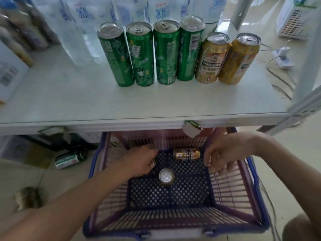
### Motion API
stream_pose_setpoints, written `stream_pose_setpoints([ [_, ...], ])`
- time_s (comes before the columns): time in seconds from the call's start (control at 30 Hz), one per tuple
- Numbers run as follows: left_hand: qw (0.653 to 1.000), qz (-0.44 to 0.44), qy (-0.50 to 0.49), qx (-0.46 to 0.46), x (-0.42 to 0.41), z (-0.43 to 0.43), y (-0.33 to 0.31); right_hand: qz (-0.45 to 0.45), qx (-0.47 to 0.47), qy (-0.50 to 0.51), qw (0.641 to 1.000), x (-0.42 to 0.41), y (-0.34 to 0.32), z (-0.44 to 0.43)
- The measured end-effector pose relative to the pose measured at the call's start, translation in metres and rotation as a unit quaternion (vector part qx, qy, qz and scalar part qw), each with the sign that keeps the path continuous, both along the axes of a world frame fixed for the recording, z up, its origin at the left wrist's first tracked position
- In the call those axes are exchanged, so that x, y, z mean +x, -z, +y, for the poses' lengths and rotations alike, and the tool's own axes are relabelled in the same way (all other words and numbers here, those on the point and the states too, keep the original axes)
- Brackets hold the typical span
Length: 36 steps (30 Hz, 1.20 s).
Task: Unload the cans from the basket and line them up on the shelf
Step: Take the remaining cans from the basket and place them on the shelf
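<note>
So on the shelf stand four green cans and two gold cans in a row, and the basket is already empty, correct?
Not quite. The head view shows the basket still holds cans: a gold can lying on its side and an upright can. The four green cans and two gold cans are right.

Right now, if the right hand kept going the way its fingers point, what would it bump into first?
Probably the gold can lying on its side in the basket. The right hand has its fingers curled down and toward it, with nothing visible between, though depth is hard to judge.

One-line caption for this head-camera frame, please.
Both hands reach into the basket holding two gold cans; six cans stand on the shelf.
</note>
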<state>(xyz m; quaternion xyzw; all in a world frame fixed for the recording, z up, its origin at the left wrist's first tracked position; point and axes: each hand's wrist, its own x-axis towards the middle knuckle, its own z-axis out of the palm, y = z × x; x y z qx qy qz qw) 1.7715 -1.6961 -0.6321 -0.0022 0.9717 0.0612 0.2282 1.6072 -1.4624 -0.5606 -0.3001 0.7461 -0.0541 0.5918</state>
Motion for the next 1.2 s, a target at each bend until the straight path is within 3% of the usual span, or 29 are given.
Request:
stream_pose_setpoints([
  [0.13, 0.991, -0.072, -0.087, -0.066, -0.003, -0.018, 0.041, -0.007, 0.123, 0.002, 0.992, 0.009, 0.087, -0.026],
  [0.23, 0.99, -0.087, -0.1, -0.052, -0.004, -0.029, 0.058, 0.039, 0.157, -0.024, 0.986, 0.02, 0.139, -0.036],
  [0.37, 0.994, -0.062, -0.08, 0.032, -0.002, -0.044, 0.072, 0.152, 0.079, -0.165, 0.971, 0.034, 0.166, -0.051],
  [0.43, 0.997, -0.04, -0.058, 0.037, -0.001, -0.045, 0.077, 0.143, 0.048, -0.197, 0.969, 0.041, 0.17, -0.061],
  [0.53, 1.0, -0.006, -0.028, 0.002, 0.0, -0.042, 0.091, 0.105, -0.007, -0.19, 0.976, 0.052, 0.176, -0.069],
  [0.83, 0.997, 0.01, 0.046, -0.055, -0.001, -0.044, 0.104, 0.179, -0.084, -0.169, 0.966, 0.07, 0.2, -0.072],
  [1.0, 0.999, -0.012, 0.051, -0.007, -0.001, -0.041, 0.122, 0.176, -0.116, -0.122, 0.97, 0.073, 0.21, -0.074],
  [1.2, 0.996, -0.004, -0.028, 0.082, -0.005, -0.044, 0.124, 0.158, -0.172, -0.039, 0.972, 0.068, 0.207, -0.066],
])
